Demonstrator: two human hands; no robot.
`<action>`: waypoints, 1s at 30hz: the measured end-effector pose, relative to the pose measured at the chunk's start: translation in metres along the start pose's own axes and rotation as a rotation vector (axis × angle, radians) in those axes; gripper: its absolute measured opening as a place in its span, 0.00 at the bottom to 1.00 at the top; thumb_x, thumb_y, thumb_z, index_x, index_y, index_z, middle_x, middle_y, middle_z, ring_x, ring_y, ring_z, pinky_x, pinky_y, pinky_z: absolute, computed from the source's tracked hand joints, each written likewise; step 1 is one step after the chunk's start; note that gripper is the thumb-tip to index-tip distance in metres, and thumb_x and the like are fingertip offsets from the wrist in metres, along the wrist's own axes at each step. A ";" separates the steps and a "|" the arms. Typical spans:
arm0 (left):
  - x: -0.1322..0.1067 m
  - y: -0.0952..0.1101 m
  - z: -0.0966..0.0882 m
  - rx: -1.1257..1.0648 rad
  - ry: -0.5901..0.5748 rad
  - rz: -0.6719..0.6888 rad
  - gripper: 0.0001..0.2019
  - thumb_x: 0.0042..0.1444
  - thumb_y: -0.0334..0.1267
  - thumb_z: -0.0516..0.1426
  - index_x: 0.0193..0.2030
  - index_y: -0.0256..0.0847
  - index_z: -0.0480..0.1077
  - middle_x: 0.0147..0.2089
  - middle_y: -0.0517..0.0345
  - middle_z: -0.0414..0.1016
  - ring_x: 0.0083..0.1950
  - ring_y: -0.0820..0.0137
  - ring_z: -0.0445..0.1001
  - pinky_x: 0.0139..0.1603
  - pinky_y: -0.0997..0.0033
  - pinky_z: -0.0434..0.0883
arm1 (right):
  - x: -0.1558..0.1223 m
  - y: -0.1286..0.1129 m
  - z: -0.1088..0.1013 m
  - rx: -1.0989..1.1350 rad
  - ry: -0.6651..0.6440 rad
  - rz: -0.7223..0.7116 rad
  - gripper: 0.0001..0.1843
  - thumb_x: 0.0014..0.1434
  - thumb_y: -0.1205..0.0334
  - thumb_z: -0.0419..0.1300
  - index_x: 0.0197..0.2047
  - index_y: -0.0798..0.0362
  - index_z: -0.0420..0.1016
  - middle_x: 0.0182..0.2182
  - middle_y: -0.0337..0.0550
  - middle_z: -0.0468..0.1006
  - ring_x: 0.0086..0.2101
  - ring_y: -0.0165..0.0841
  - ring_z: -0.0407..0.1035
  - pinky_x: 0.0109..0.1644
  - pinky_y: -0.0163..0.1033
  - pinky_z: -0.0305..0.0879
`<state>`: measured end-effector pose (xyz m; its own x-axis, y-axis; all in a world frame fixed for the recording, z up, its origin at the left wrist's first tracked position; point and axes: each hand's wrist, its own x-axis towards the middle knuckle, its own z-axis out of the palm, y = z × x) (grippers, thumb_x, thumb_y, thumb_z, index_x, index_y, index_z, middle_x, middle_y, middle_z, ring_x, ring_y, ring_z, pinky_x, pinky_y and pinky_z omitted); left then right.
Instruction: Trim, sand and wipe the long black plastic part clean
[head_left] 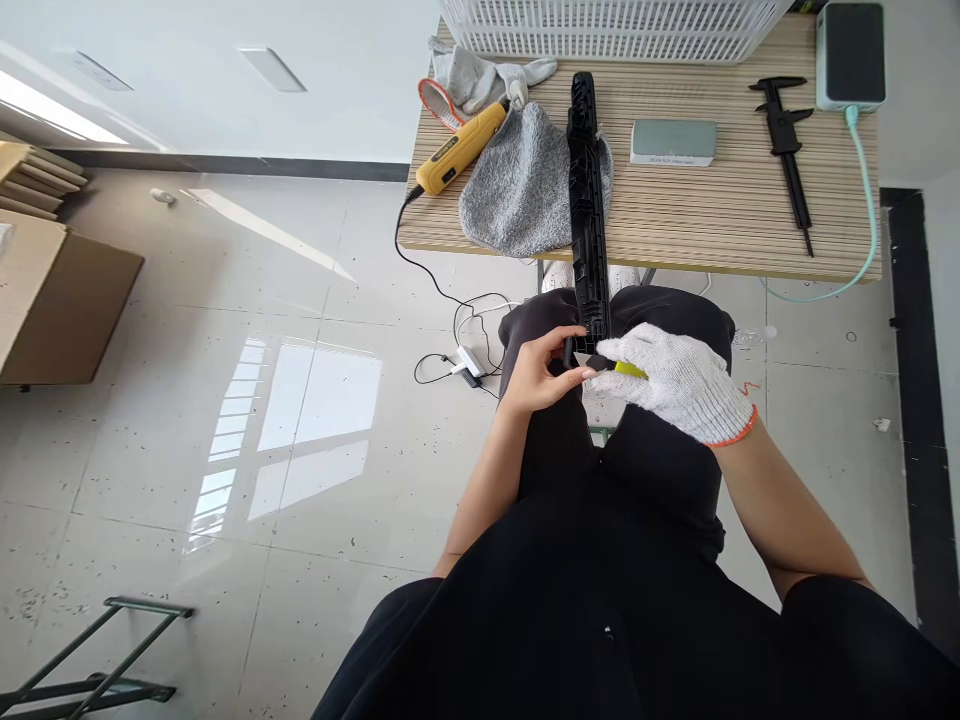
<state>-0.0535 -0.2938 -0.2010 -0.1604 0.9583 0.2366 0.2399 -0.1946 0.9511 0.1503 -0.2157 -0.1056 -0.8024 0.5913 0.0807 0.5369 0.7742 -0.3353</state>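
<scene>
A long black plastic part (586,190) runs from the wooden table (735,215) down to my lap, its far end resting on a grey cloth (517,180). My bare left hand (541,370) is closed round the part's near end. My right hand (675,380), in a white knit glove with an orange cuff, is closed on a small yellow-handled tool (628,369) whose tip meets the part's near end beside my left fingers.
On the table lie a yellow electric hand tool (459,150) with a black cord, a white glove (480,75), a grey block (672,142), a black caliper (787,140), a white basket (615,25) and a charger (850,55). Cardboard boxes (52,290) stand on the floor at left.
</scene>
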 end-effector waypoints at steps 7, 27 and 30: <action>-0.001 -0.004 0.001 -0.047 0.005 0.008 0.32 0.54 0.64 0.66 0.55 0.40 0.78 0.51 0.46 0.83 0.45 0.63 0.82 0.41 0.68 0.77 | -0.002 0.000 -0.004 -0.029 0.014 -0.028 0.28 0.72 0.38 0.52 0.54 0.49 0.83 0.41 0.46 0.81 0.29 0.31 0.72 0.28 0.34 0.53; -0.001 -0.003 0.002 -0.044 -0.018 -0.023 0.35 0.50 0.66 0.67 0.56 0.41 0.77 0.50 0.48 0.83 0.43 0.64 0.81 0.44 0.65 0.77 | 0.009 -0.013 -0.050 -0.324 -0.221 -0.241 0.21 0.76 0.55 0.48 0.52 0.49 0.82 0.41 0.51 0.82 0.34 0.38 0.74 0.31 0.40 0.44; 0.001 0.003 0.005 0.060 -0.030 -0.021 0.33 0.53 0.65 0.66 0.55 0.41 0.77 0.50 0.48 0.84 0.41 0.65 0.81 0.42 0.66 0.77 | 0.012 -0.017 -0.056 -0.322 -0.198 -0.118 0.26 0.75 0.47 0.46 0.46 0.52 0.82 0.30 0.52 0.77 0.29 0.39 0.70 0.31 0.42 0.47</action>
<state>-0.0482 -0.2925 -0.1985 -0.1374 0.9681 0.2097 0.2938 -0.1624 0.9420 0.1460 -0.2090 -0.0466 -0.8815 0.4632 -0.0915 0.4667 0.8842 -0.0208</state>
